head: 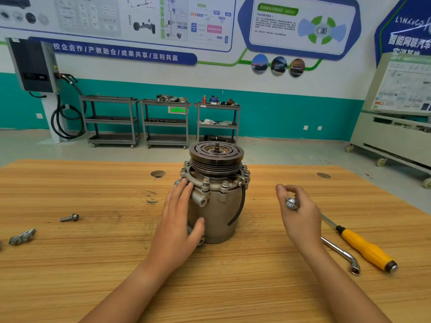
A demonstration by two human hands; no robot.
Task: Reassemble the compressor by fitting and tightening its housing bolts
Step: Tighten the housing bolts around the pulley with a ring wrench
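One bolt point(291, 203) is pinched in the right hand point(300, 213), and I reckon it could slip out or cross-thread if it's started crooked. Meanwhile the left hand point(179, 217) braces the compressor point(219, 213), upright mid-table, fingers straight. Count: roughly six bolt heads point(205, 180) round the flange point(215, 186), one loose bolt point(69, 217) off left, two tools right: yellow-handled driver point(366, 249), L-shaped socket wrench point(339, 250)
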